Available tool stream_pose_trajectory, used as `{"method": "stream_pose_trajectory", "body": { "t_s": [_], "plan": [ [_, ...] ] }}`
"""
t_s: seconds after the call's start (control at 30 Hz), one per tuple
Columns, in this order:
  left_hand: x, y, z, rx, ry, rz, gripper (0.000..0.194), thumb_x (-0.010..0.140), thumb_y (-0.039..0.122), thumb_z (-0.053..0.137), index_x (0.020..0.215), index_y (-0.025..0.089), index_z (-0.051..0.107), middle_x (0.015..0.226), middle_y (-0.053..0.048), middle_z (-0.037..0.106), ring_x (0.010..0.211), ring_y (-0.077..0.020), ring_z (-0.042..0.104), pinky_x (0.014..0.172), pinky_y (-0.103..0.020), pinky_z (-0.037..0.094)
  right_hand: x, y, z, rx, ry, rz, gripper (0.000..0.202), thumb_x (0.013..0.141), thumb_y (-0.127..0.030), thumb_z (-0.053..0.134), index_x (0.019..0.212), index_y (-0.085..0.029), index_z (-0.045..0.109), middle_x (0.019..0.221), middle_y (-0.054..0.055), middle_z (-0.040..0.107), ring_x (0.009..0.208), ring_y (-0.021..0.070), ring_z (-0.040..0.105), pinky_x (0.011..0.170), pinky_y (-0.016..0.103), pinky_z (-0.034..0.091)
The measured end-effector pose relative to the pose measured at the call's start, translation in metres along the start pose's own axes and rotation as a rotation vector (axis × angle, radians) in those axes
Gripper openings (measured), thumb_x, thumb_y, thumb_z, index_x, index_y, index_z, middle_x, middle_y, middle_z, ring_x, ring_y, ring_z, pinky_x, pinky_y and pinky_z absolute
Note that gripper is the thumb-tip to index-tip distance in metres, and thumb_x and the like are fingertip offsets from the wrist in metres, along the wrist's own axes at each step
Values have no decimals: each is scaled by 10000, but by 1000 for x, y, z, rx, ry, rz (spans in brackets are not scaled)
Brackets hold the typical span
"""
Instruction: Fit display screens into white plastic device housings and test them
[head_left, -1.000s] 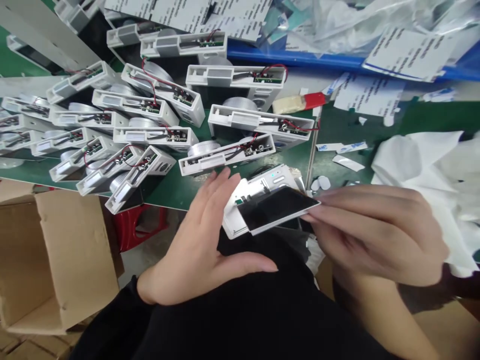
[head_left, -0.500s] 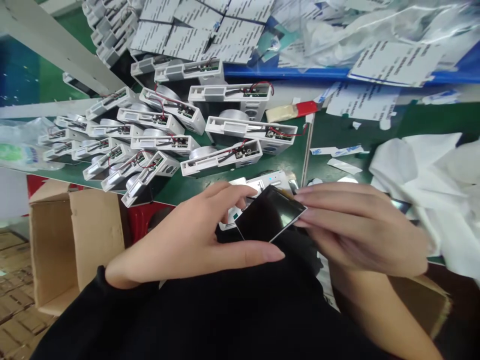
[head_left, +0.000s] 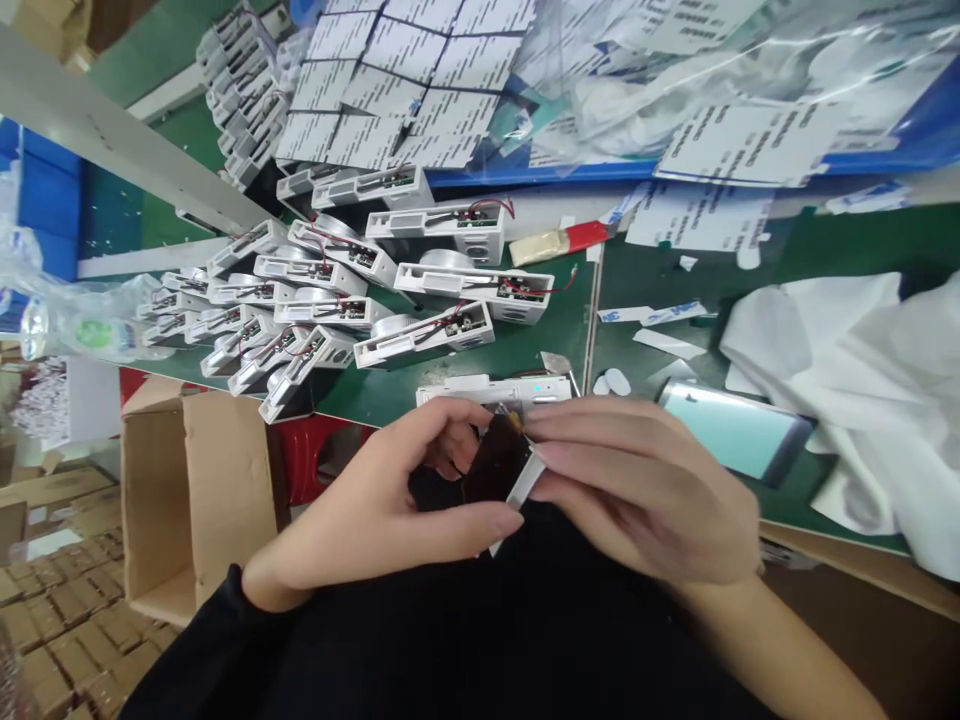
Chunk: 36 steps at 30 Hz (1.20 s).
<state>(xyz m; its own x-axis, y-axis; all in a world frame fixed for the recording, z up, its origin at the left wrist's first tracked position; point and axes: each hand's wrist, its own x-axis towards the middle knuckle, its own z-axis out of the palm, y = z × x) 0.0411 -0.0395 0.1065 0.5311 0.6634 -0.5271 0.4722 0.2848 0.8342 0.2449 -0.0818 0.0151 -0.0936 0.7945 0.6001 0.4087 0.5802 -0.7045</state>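
Black and glossy in the head view: a small display panel (head_left: 491,465), tilted between both hands, just on the wearer's side of a white camera housing (head_left: 491,388), partly covered by fingers and with a blue light (head_left: 537,388) lit. Right and nearer than the housing: the right hand (head_left: 652,480), fingers drawn together in a pinch, with the panel's pale edge between the tips. Left and nearer than the housing: the left hand (head_left: 390,490), fingers curled, thumb stretched well away from them, around the panel's other side; cannot tell whether gripping or only touching. Left of and beyond the housing, on the green worktable (head_left: 847,250): a cluster of open white camera bodies (head_left: 330,312) with red wires showing. Straight beyond the housing: a brush (head_left: 559,243) with a red handle. Right of the housing: small white discs (head_left: 617,382), a flat screen (head_left: 727,430) with a pale green face, and crumpled white sheets (head_left: 832,350). Left and nearer than the housing, below table level: an open cardboard box (head_left: 232,480).
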Motion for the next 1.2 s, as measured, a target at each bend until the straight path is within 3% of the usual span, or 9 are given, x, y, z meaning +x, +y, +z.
{"method": "stream_pose_trajectory", "body": {
  "t_s": [0.07, 0.23, 0.43, 0.57, 0.63, 0.73, 1.03, 1.2],
  "plan": [
    [-3, -3, 3, -23, 61, 23, 467, 883, 378, 838, 1278, 281, 609, 1003, 36, 622, 939, -127, 607, 895, -261, 506, 0, -5, 4, -6, 27, -30, 57, 1048, -215, 602, 1095, -227, 632, 949, 64, 812, 892, 202, 807, 793, 322, 695],
    [-10, -10, 10, -28, 146, 46, 486, 890, 358, 842, 1319, 336, 612, 1103, 44, 671, 1013, -113, 637, 933, -216, 513, -10, -14, 13, 39, 26, 68, 140, 1039, -176, 556, 1165, -222, 597, 1018, 94, 815, 911, 211, 807, 769, 305, 692],
    [-11, -20, 15, -48, 186, 60, 487, 888, 347, 846, 1320, 340, 620, 1132, 36, 710, 1054, -111, 654, 875, -168, 534, -14, -19, 9, 14, -34, 67, 294, 1002, -74, 542, 1274, -185, 550, 994, 96, 814, 965, 184, 793, 928, 288, 653],
    [-11, -23, 17, -50, 214, 53, 490, 879, 369, 851, 1321, 329, 642, 1175, 2, 682, 1063, -139, 645, 847, -185, 558, -16, -24, 5, 11, -25, 138, 354, 959, -102, 589, 1292, -220, 577, 932, 66, 803, 873, 211, 790, 785, 306, 672],
    [-12, -23, 17, -35, 219, 55, 503, 855, 375, 872, 1307, 315, 659, 1176, -13, 674, 1063, -156, 637, 844, -203, 565, -16, -26, 4, 57, 18, 201, 325, 931, -121, 631, 1224, -259, 606, 849, 22, 773, 751, 195, 764, 638, 278, 643],
    [-13, -22, 16, -23, 207, 45, 520, 839, 371, 888, 1307, 328, 666, 1199, -15, 667, 1081, -168, 628, 866, -221, 567, -14, -31, 4, 104, 49, 298, 115, 955, -187, 655, 1033, -258, 608, 760, -10, 704, 636, 150, 696, 502, 226, 538],
    [-13, -24, 16, -56, 167, 36, 473, 877, 353, 857, 1307, 382, 663, 1295, 20, 665, 1163, -145, 645, 932, -196, 556, -7, -36, 8, 154, -40, 386, 51, 1028, -201, 569, 990, -234, 569, 703, -43, 641, 538, 99, 570, 435, 223, 395],
    [-12, -26, 13, -204, 134, -10, 434, 920, 358, 812, 1328, 344, 666, 1299, -14, 706, 1165, -178, 682, 985, -254, 564, -7, -35, 4, 214, -19, 413, 101, 1009, -152, 562, 947, -221, 601, 725, -38, 652, 594, 81, 607, 496, 194, 435]
  ]
}}
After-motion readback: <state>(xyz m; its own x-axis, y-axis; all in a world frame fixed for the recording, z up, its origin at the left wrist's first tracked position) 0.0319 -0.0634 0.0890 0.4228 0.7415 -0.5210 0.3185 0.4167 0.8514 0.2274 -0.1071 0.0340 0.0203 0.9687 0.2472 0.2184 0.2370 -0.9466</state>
